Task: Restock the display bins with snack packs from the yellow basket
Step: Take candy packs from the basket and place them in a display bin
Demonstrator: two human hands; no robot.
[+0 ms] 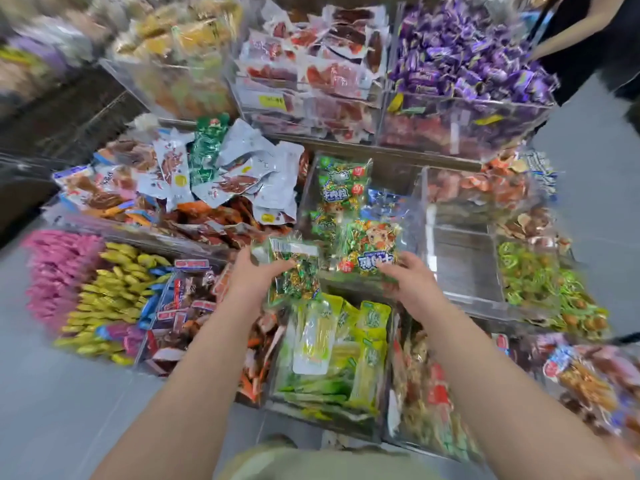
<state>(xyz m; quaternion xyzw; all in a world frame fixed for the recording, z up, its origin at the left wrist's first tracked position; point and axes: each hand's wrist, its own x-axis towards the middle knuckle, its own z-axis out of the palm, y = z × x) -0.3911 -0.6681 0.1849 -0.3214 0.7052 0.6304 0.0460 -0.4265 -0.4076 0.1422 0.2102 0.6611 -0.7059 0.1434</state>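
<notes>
Upright, green snack pack (294,271), left hand (254,271) gripping, long axis vertical.

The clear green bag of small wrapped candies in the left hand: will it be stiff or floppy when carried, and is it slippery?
Probably floppy: the green candy bag hangs down from the left hand, which holds only its top. The glossy clear film looks somewhat slippery, so a pinch there may creep. Its loose wrapped pieces would likely shift and sag downward.
</notes>
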